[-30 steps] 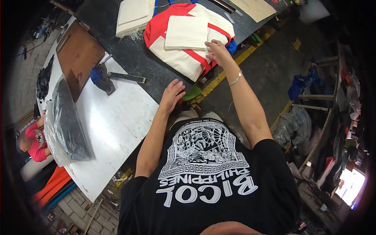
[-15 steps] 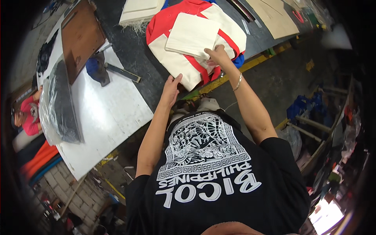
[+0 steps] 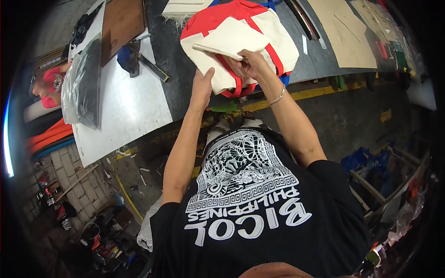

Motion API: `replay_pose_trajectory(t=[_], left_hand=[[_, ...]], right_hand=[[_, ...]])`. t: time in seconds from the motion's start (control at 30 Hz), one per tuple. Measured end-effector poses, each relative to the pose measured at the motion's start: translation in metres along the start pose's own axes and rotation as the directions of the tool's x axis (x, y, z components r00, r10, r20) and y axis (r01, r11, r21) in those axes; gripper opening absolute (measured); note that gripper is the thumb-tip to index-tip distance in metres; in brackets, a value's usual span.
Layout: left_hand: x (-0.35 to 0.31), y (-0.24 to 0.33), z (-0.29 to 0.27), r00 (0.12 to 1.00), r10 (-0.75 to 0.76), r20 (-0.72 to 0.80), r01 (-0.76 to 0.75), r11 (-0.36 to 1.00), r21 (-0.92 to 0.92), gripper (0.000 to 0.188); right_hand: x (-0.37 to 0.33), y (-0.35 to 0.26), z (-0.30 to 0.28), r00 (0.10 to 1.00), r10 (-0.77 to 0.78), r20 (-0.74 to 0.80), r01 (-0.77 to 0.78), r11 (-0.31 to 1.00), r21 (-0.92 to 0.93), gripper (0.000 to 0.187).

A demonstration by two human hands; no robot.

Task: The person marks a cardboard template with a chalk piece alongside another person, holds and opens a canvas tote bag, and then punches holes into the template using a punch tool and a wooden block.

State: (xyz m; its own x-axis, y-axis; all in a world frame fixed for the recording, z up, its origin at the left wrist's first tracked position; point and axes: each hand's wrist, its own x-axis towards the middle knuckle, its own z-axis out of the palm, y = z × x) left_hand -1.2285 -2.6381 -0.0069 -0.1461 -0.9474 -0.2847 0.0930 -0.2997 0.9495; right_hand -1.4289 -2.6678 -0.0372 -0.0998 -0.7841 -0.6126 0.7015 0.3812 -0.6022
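A cream and red canvas bag (image 3: 282, 39) with red straps lies on the dark table in front of me. On top of it is a stack of cream cloth pieces (image 3: 232, 34), its near edge tilted up. My right hand (image 3: 252, 65), a bracelet at its wrist, pinches this stack at its near right corner, just above a strap. At the bag's near left edge is my left hand (image 3: 202, 87), thumb and fingers on the cloth; its lower fingers are partly hidden.
More cream cloth with frayed edges (image 3: 178, 10) lies at the far edge. To the left, a white tabletop (image 3: 134, 106) bears a blue cap (image 3: 127, 58), a brown board (image 3: 121, 30) and a plastic-wrapped dark sheet (image 3: 83, 88). Brown card (image 3: 343, 37) lies right. A person (image 3: 48, 85) is far left.
My right hand has tilted the cream cloth stack, which now shows narrower and edge-on. My left hand has moved up along the bag's edge. The whole view has turned somewhat.
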Motion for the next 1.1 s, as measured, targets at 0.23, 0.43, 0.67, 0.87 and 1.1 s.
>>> replay_pose_trajectory(t=[0.23,0.43,0.67,0.87,1.1], left_hand=[[-0.025,0.066,0.034,0.977,0.192,0.088,-0.181,0.977,-0.117,0.046],[-0.073,0.131,0.014,0.933,0.36,-0.008,-0.36,0.933,-0.004,0.041],[-0.154,0.188,-0.101,0.908,0.36,-0.216,-0.329,0.93,0.167,0.039],[-0.224,0.224,-0.201,0.895,0.238,-0.377,-0.048,0.892,0.449,0.043],[-0.319,0.238,-0.271,0.877,0.307,-0.37,0.092,0.649,0.756,0.033]], right_hand=[[-0.036,-0.081,0.006,0.964,-0.17,0.204,0.137,0.977,0.163,0.026],[-0.048,-0.124,-0.011,0.865,-0.37,0.34,0.356,0.928,0.107,0.022],[-0.007,-0.051,-0.054,0.923,-0.273,0.272,0.261,0.962,0.082,0.054],[-0.001,-0.005,-0.101,0.989,0.023,0.145,0.014,0.968,-0.251,0.025],[-0.085,-0.004,0.021,0.866,0.224,0.447,0.396,0.239,-0.887,0.032]])
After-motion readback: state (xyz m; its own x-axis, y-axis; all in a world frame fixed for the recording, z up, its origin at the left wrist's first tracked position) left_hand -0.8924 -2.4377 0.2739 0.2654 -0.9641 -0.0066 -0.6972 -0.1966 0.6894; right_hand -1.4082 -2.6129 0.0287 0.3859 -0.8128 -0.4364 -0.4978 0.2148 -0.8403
